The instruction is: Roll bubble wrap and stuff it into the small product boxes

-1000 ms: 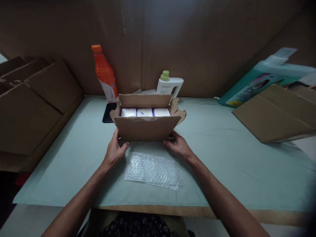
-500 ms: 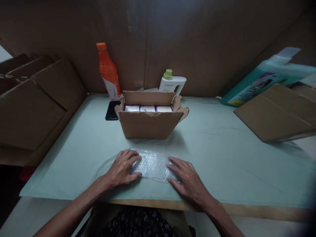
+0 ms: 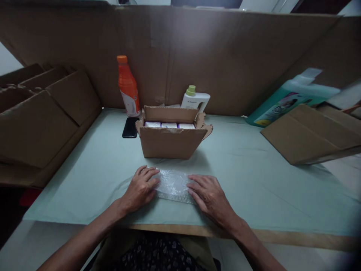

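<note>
A small piece of clear bubble wrap (image 3: 172, 184) lies on the pale green cloth before me, with a fold or second layer showing along its near edge. My left hand (image 3: 141, 188) rests on its left end, fingers stretched out over the plastic and the thumb lower down, partly hidden. On the right end lies my right hand (image 3: 207, 192), its fingers extended and slightly apart on the wrap. Just beyond stands an open cardboard box (image 3: 170, 143) holding three white packs with purple edges (image 3: 169, 125).
Behind the box are an orange bottle (image 3: 128, 86), a black phone (image 3: 130, 128) and a white bottle with a green cap (image 3: 194, 99). Cardboard boxes (image 3: 42, 124) stand at left. To the right are a teal jug (image 3: 282, 101) and another carton (image 3: 307, 133). A tall cardboard panel (image 3: 220, 56) closes the back.
Both hands have shifted slightly away from me on the bubble wrap, and the right has come a little inward. My left thumb has drawn in. The camera view has tilted up.
</note>
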The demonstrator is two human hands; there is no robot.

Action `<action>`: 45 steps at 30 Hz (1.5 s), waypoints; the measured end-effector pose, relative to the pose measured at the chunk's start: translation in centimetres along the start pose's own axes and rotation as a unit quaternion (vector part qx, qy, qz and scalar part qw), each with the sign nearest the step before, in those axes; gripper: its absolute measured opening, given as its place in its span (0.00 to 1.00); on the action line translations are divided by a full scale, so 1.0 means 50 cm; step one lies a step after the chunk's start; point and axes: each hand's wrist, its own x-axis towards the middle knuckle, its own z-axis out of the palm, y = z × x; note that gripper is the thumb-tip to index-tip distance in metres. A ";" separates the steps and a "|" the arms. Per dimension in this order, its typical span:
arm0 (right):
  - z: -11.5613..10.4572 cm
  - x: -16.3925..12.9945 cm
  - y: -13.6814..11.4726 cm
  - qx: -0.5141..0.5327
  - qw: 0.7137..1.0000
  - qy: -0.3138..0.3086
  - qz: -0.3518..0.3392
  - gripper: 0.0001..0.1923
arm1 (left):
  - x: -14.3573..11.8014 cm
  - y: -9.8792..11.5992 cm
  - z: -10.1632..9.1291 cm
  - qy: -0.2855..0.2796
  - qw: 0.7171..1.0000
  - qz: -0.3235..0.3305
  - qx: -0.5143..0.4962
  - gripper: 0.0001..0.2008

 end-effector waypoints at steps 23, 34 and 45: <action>0.109 -0.015 -0.015 -0.004 0.999 -0.039 -0.026 0.24 | -0.001 0.017 0.073 -0.100 0.995 -0.028 0.015 0.27; 0.089 -0.047 0.071 0.015 0.982 0.070 0.177 0.16 | -0.006 -0.006 0.050 0.011 0.992 -0.117 -0.036 0.28; 0.103 -0.061 0.050 0.266 0.908 0.185 0.267 0.22 | 0.013 -0.040 0.053 0.039 0.976 -0.146 -0.154 0.30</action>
